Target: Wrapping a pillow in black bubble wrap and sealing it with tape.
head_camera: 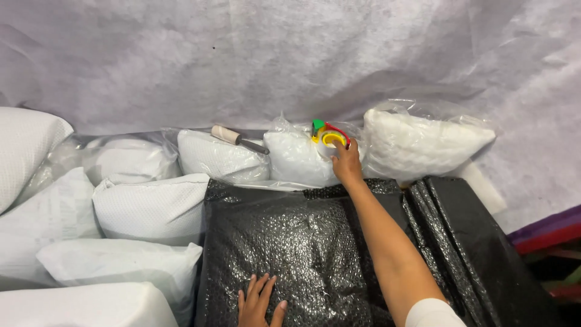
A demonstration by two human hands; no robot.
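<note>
Fingers of right hand [346, 163] grip tape dispenser [328, 137] between bagged pillows [417, 142]; left hand [259, 301] splayed flat on black bubble wrap [302, 242].

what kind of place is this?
Likely a packing area for bedding or upholstery: white pillows in clear plastic, a black bubble-wrapped bundle under the left hand, and a tape dispenser at the right hand.

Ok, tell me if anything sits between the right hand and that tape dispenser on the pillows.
Nothing visible does. The right hand is already at the tape dispenser, fingers touching its yellow and red body where it rests on a bagged white pillow. The lint roller lies off to the side. The left hand rests flat on the black bubble wrap.
</note>
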